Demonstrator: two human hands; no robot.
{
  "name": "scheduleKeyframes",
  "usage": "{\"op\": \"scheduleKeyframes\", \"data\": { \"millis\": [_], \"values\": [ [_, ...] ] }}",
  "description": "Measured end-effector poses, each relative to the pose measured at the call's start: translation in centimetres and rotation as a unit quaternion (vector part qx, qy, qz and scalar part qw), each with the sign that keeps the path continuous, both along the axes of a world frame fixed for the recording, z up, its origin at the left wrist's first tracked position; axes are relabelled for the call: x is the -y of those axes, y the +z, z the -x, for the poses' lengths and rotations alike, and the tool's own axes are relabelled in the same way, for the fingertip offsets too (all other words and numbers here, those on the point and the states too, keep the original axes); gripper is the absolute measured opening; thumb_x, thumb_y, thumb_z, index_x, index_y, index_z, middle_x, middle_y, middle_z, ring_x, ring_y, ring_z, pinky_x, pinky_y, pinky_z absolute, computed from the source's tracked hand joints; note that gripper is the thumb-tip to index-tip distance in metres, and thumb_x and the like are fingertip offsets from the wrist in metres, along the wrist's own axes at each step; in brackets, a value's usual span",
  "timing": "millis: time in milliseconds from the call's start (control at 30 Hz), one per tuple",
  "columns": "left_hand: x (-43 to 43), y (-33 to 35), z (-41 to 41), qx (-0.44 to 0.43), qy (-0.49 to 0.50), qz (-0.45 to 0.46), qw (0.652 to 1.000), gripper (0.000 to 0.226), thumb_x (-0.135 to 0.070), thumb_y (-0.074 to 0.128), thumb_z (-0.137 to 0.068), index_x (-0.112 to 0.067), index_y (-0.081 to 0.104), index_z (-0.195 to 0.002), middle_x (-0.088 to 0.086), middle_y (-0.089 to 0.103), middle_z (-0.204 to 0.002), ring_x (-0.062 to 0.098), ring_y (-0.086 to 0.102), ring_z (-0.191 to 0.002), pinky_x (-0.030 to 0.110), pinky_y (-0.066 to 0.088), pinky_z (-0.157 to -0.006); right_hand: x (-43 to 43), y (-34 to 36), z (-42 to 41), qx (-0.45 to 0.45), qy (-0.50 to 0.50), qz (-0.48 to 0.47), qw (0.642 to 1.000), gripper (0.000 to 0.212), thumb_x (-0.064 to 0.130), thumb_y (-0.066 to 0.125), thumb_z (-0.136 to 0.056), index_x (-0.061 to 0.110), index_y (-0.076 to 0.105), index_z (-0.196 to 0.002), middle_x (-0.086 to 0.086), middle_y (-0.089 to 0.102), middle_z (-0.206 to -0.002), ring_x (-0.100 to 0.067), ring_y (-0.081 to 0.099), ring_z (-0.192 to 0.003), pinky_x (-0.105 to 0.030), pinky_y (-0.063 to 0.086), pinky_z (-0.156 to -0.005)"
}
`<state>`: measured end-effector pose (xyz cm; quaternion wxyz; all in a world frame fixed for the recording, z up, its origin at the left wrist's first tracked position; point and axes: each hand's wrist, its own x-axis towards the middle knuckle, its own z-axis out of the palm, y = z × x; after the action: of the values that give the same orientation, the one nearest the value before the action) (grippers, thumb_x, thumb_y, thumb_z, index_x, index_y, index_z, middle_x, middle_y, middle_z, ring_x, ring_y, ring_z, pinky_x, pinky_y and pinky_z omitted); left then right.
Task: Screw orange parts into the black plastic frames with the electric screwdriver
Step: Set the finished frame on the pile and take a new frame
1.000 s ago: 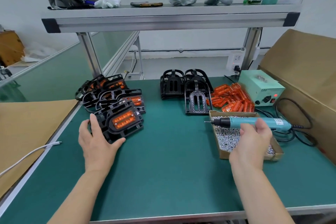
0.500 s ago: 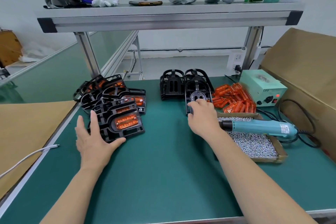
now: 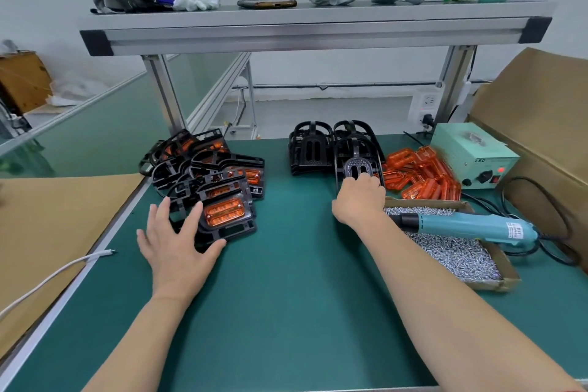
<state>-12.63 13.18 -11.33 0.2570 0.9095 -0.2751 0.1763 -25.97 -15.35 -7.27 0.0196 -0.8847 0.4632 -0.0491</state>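
- Black plastic frame [image 3: 359,165], the empty one in front of the stack of empty frames [image 3: 310,149], sits at the far middle of the green bench mat [image 3: 286,280], just left of the pile of orange parts [image 3: 420,175]; the right hand [image 3: 359,200] has its fingers curled over the frame's near end and looks to grip it, though the fingertips are hidden behind the knuckles.
- The left hand [image 3: 178,242] lies flat with straight, spread fingers on the near-left corner of a finished assembly [image 3: 224,216], clasping nothing; it seems only to steady that piece against the finished pile [image 3: 203,165].
- The step in hand, as judged, is fetching the next empty frame; it should come up clear of the stack behind before it is drawn back, since the open ribs could snag and drag the other frames.
- A hold at one end lets the frame swing; a firmer pinch, or the left hand coming across, would keep it level.
- The frame would best be laid flat on the bare mat between the two hands, ready for an orange part.
- The electric screwdriver [image 3: 464,226] lies unheld across the cardboard screw tray [image 3: 426,203], its tip beside the right wrist; the forearm should draw back left of the tray, or it may knock the driver and scatter screws.
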Motion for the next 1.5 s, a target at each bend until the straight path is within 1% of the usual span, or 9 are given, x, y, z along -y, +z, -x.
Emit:
{"op": "scheduleKeyframes", "data": {
  "millis": [100, 300, 500, 633, 767, 933, 1033, 1233, 1500],
  "values": [
    [0.0, 0.0, 0.2, 0.012, -0.016, -0.022, 1.0, 0.073, -0.05, 0.079, -0.075, -0.027, 0.054, -0.14, 0.014, 0.02, -0.158, 0.031, 0.002, -0.151, 0.06, -0.001, -0.119, 0.0, -0.1, -0.1, -0.025, 0.008, 0.019, 0.999, 0.052, 0.038, 0.067, -0.089, 0.011, 0.055, -0.131, -0.013, 0.047, -0.132, -0.03, 0.044, -0.123, -0.04, 0.04, -0.1],
    [-0.1, 0.1, 0.8, 0.058, -0.021, -0.031, 0.998, 0.081, -0.07, 0.042, -0.076, -0.019, 0.059, -0.136, 0.017, 0.034, -0.149, 0.034, 0.015, -0.148, 0.059, 0.002, -0.119, 0.4, -0.1, 0.0, 0.015, 0.026, 0.021, 0.999, 0.058, 0.039, 0.069, -0.09, 0.021, 0.043, -0.138, -0.015, 0.044, -0.132, -0.031, 0.046, -0.121, -0.038, 0.042, -0.096],
    [0.0, -0.2, 0.8, 0.11, -0.022, -0.014, 0.994, 0.074, -0.065, 0.043, -0.082, -0.013, 0.063, -0.13, 0.019, 0.043, -0.139, 0.038, 0.027, -0.143, 0.06, 0.008, -0.118, 0.0, -0.4, -0.3, 0.01, 0.078, 0.074, 0.994, 0.045, 0.024, 0.058, -0.099, 0.029, 0.042, -0.141, -0.013, 0.041, -0.127, -0.029, 0.045, -0.117, -0.037, 0.043, -0.088],
    [0.1, -0.2, 0.8, 0.123, -0.023, -0.019, 0.992, 0.071, -0.063, 0.044, -0.083, -0.012, 0.063, -0.129, 0.019, 0.044, -0.137, 0.039, 0.029, -0.141, 0.06, 0.009, -0.117, -0.4, -0.8, -0.8, -0.07, 0.081, 0.048, 0.993, 0.034, 0.027, 0.051, -0.101, 0.022, 0.05, -0.135, -0.013, 0.037, -0.133, -0.028, 0.045, -0.12, -0.038, 0.042, -0.094],
    [0.1, -0.4, 0.6, 0.126, -0.023, -0.027, 0.991, 0.071, -0.063, 0.043, -0.083, -0.013, 0.063, -0.129, 0.019, 0.045, -0.136, 0.038, 0.031, -0.141, 0.059, 0.008, -0.118, -0.7, -1.3, -0.9, -0.088, 0.077, 0.078, 0.99, 0.032, 0.029, 0.047, -0.104, 0.019, 0.05, -0.134, -0.013, 0.039, -0.128, -0.027, 0.049, -0.112, -0.035, 0.042, -0.084],
    [0.2, -0.6, 0.2, 0.124, -0.024, -0.04, 0.991, 0.07, -0.063, 0.043, -0.084, -0.014, 0.063, -0.129, 0.018, 0.046, -0.135, 0.037, 0.032, -0.14, 0.058, 0.009, -0.118, -0.5, -0.7, -0.6, -0.088, 0.094, 0.089, 0.988, 0.033, 0.019, 0.058, -0.097, 0.013, 0.049, -0.128, -0.014, 0.048, -0.121, -0.027, 0.057, -0.106, -0.034, 0.04, -0.071],
    [0.2, -0.8, 0.0, 0.124, -0.026, -0.045, 0.991, 0.069, -0.063, 0.043, -0.085, -0.015, 0.062, -0.13, 0.017, 0.045, -0.135, 0.036, 0.031, -0.14, 0.058, 0.009, -0.118, -0.4, 0.2, -0.3, -0.084, 0.107, 0.114, 0.984, 0.042, 0.009, 0.067, -0.085, 0.013, 0.052, -0.123, -0.013, 0.05, -0.119, -0.027, 0.059, -0.104, -0.034, 0.04, -0.069],
    [0.2, -0.8, -0.1, 0.123, -0.032, -0.051, 0.991, 0.066, -0.062, 0.043, -0.086, -0.016, 0.062, -0.129, 0.014, 0.047, -0.132, 0.034, 0.031, -0.139, 0.058, 0.011, -0.118, 0.0, 0.9, 0.5, -0.098, 0.106, 0.118, 0.982, 0.038, 0.008, 0.067, -0.085, 0.012, 0.058, -0.122, -0.011, 0.051, -0.118, -0.028, 0.062, -0.105, -0.034, 0.044, -0.07],
    [0.2, -0.8, -0.1, 0.122, -0.039, -0.044, 0.991, 0.066, -0.06, 0.043, -0.086, -0.014, 0.063, -0.128, 0.016, 0.049, -0.13, 0.035, 0.033, -0.137, 0.058, 0.012, -0.118, 1.6, 2.6, 2.5, 0.071, 0.158, 0.191, 0.966, 0.026, 0.008, 0.06, -0.089, 0.015, 0.052, -0.114, -0.007, 0.054, -0.11, -0.029, 0.06, -0.098, -0.035, 0.034, -0.063]
  ]
}}
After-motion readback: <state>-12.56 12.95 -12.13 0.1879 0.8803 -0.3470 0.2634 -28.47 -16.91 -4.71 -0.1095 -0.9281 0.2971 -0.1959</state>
